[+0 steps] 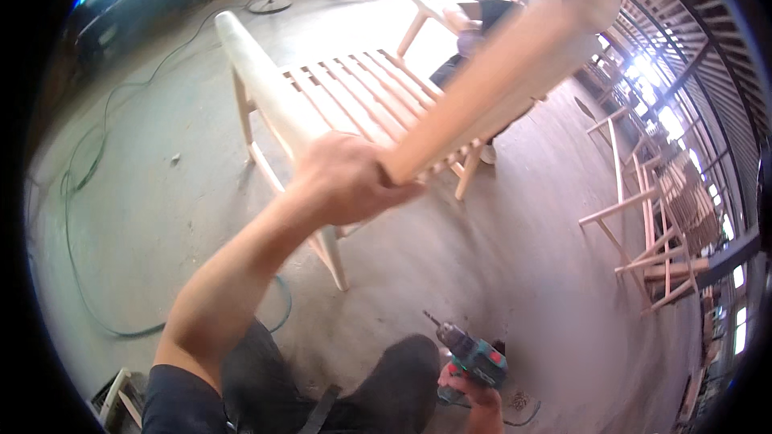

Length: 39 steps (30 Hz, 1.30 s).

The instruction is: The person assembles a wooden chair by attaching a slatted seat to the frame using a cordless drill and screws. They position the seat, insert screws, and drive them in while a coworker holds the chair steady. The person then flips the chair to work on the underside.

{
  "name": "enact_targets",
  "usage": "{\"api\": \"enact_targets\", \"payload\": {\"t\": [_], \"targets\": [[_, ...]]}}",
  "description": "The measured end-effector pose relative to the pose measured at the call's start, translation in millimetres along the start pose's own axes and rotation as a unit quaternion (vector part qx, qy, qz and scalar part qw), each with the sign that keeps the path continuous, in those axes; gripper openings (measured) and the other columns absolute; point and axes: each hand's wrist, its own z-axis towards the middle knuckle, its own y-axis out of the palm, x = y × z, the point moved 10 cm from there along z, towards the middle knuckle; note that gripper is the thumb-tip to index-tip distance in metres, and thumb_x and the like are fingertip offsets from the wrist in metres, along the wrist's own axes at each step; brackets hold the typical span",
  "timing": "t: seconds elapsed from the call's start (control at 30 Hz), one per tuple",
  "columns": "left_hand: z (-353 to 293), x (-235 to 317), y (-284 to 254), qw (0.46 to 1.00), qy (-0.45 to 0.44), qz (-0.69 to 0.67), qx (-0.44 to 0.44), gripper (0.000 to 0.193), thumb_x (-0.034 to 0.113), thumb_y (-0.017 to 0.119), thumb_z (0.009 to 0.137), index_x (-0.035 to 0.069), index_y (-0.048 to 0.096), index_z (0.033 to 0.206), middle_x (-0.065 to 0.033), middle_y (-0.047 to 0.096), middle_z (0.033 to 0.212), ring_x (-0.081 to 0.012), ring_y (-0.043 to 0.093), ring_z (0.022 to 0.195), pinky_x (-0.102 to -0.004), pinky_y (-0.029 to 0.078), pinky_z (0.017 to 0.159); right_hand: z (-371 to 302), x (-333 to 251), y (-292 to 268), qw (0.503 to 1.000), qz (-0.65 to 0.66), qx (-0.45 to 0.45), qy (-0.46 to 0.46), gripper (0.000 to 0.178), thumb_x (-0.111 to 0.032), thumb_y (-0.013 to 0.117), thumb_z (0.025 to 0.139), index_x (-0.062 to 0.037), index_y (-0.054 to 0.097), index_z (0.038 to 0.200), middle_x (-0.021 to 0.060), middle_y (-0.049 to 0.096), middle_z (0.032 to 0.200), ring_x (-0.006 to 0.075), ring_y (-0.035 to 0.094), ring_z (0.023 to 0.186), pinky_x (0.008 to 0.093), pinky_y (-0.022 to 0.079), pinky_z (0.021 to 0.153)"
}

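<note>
A pale wooden chair frame (265,88) with a slatted seat stands tilted before me. My left hand (342,181) is closed around its near corner, at the lower end of a thick rail (490,80) that rises toward the upper right. Motion blurs the hand and the rail a little. Low in front of me, my right hand (474,394) grips a green and black power drill (481,360). The drill's bit points up and to the left, apart from the chair. The rail hides part of the seat.
Another person (462,24) in dark clothes is beyond the chair, partly behind the rail. Unfinished wooden frames (643,201) stand along the right. A long hose or cable (104,128) lies on the floor at left. A small wooden piece (121,398) is at lower left.
</note>
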Motion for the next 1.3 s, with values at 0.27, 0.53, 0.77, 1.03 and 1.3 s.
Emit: {"api": "enact_targets", "payload": {"t": [0.27,0.53,0.77,1.03,1.3], "targets": [[-5.7,-8.5,-52.2,0.998,0.057,-0.029,0.011,0.047,0.054,0.079,0.077,0.010,0.068,0.066,-0.0068,0.062,0.060,-0.0277,0.063,0.062,-0.0400,0.047,0.071,-29.2,-210.1,138.4,0.923,-0.116,-0.242,0.276,0.025,-0.016,0.076,0.088,-0.0085,0.069,0.111,0.0072,0.070,0.090,0.0216,0.068,0.079,0.0357,0.056,0.073],[-19.0,-31.1,-81.4,0.991,0.073,-0.115,0.005,0.074,0.050,0.079,0.081,-0.003,0.057,0.128,-0.0215,0.065,0.124,-0.0344,0.061,0.122,-0.0471,0.044,0.112,-36.7,-348.8,229.7,0.940,-0.021,-0.281,0.193,0.022,-0.018,0.077,0.090,-0.0086,0.069,0.109,0.0070,0.071,0.091,0.0225,0.069,0.081,0.0353,0.056,0.075],[-311.5,-185.4,-137.8,0.837,-0.355,-0.087,-0.407,0.061,0.043,0.073,0.090,0.000,0.059,0.130,-0.0251,0.067,0.123,-0.0418,0.064,0.116,-0.0495,0.052,0.098,14.7,-532.3,292.7,0.949,-0.206,-0.236,-0.018,0.022,-0.021,0.078,0.092,-0.0073,0.069,0.108,0.0068,0.073,0.095,0.0211,0.071,0.085,0.0351,0.056,0.078],[-604.5,-196.4,-267.3,0.685,-0.543,-0.097,-0.476,0.064,0.054,0.068,0.087,0.000,0.072,0.121,-0.0263,0.070,0.122,-0.0428,0.066,0.115,-0.0487,0.052,0.099,66.5,-587.9,318.3,0.951,-0.227,-0.210,0.010,0.036,-0.019,0.081,0.086,-0.0083,0.069,0.118,0.0118,0.075,0.101,0.0281,0.073,0.091,0.0355,0.057,0.084],[-512.3,-216.6,-290.2,0.701,-0.634,-0.271,-0.182,0.044,0.034,0.068,0.094,-0.001,0.071,0.121,-0.0223,0.072,0.117,-0.0338,0.070,0.110,-0.0409,0.054,0.095,150.1,-579.5,367.1,0.934,-0.253,-0.235,0.090,0.045,-0.023,0.080,0.080,-0.0130,0.067,0.122,0.0178,0.074,0.105,0.0407,0.069,0.100,0.0436,0.056,0.082]]}}
